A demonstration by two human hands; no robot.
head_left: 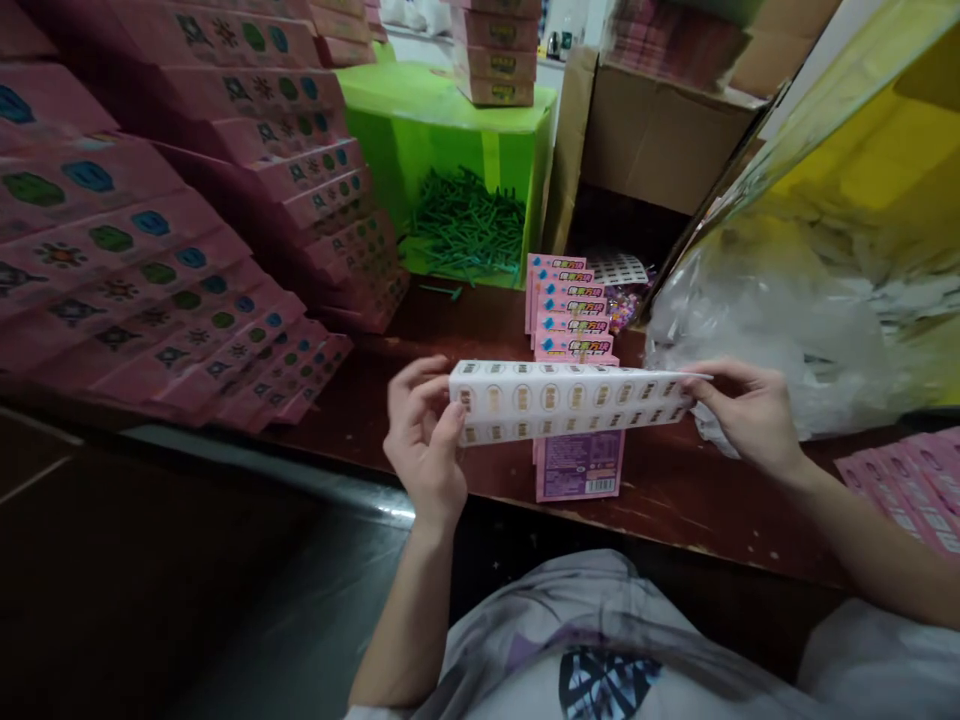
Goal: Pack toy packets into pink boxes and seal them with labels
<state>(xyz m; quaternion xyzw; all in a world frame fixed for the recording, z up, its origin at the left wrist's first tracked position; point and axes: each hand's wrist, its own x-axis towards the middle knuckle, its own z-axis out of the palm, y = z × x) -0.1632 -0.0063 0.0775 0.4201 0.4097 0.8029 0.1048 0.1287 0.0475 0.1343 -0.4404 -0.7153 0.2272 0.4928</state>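
Note:
A white sheet of round stickers (pixel 559 400) with gold print is stretched between my two hands, folded or curled along its length. My left hand (pixel 429 440) grips its left end, thumb in front and fingers behind. At the other end, my right hand (pixel 750 412) pinches the sheet's corner between thumb and fingers. Below and behind the sheet stands a row of pink packets (pixel 576 318), overlapping one another. The nearest packet (pixel 581 468) shows a purple back panel with a barcode. The sheet hides part of that row.
Tall stacks of pink boxes (pixel 187 265) line the left. A green bin (pixel 442 130) holds small green sticks (pixel 469 220). Behind the packets are another sticker sheet (pixel 619 268) and a cardboard box (pixel 645 140). Clear plastic bags (pixel 720 310) and more pink packets (pixel 904 490) lie at right.

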